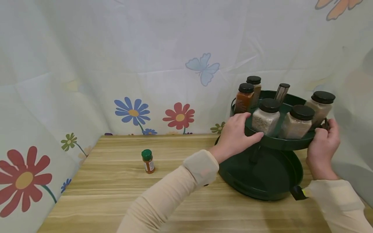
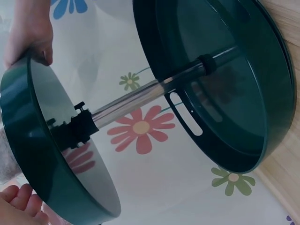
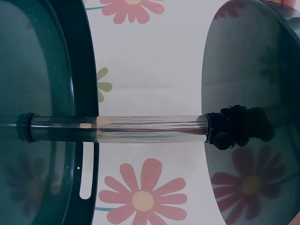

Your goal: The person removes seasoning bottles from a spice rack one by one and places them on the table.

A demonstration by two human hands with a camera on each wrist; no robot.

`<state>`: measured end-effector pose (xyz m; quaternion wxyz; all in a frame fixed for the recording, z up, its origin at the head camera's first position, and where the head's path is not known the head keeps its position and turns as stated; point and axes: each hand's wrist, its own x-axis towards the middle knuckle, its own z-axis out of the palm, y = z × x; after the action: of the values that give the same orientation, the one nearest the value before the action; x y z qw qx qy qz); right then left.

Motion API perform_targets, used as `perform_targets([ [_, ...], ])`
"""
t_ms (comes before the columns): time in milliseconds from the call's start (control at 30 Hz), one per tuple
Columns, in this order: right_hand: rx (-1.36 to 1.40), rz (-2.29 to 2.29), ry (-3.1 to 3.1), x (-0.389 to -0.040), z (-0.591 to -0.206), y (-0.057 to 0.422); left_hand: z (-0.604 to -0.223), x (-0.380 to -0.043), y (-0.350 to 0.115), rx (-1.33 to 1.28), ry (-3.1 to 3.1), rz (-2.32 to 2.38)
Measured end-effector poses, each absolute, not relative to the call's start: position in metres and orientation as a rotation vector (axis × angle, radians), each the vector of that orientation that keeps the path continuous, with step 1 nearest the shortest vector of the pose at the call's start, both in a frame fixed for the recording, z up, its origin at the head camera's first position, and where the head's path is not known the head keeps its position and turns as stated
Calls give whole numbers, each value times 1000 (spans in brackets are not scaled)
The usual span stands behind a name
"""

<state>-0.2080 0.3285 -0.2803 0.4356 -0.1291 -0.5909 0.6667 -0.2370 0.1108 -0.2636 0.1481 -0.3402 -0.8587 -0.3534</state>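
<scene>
A dark green two-tier spice rack stands at the right in the head view, its upper tray (image 1: pixel 287 143) carrying several black-lidded spice jars (image 1: pixel 265 118). My left hand (image 1: pixel 237 134) holds the upper tray's front-left rim, thumb stretched along the front; its fingers (image 2: pixel 21 201) show curled beside the wall in the left wrist view. My right hand (image 1: pixel 323 149) grips the handle at the right rim, with fingertips tucked under the edge. A metal pole (image 3: pixel 150 129) with a black clamp (image 3: pixel 227 127) joins the upper tray to the round lower tray (image 1: pixel 262 173), which holds nothing.
A small green-capped spice bottle (image 1: pixel 148 161) stands on the wooden table (image 1: pixel 116 200), left of the rack. Close behind the table hangs a white curtain (image 1: pixel 157 64) printed with flowers and butterflies. A black strap (image 1: pixel 298 193) shows by my right sleeve.
</scene>
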Motion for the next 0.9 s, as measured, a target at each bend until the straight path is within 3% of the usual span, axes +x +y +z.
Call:
perform_targets([
  [900, -321, 1660, -1476, -209, -281, 328, -262, -239, 133, -849, -2494, -1003],
])
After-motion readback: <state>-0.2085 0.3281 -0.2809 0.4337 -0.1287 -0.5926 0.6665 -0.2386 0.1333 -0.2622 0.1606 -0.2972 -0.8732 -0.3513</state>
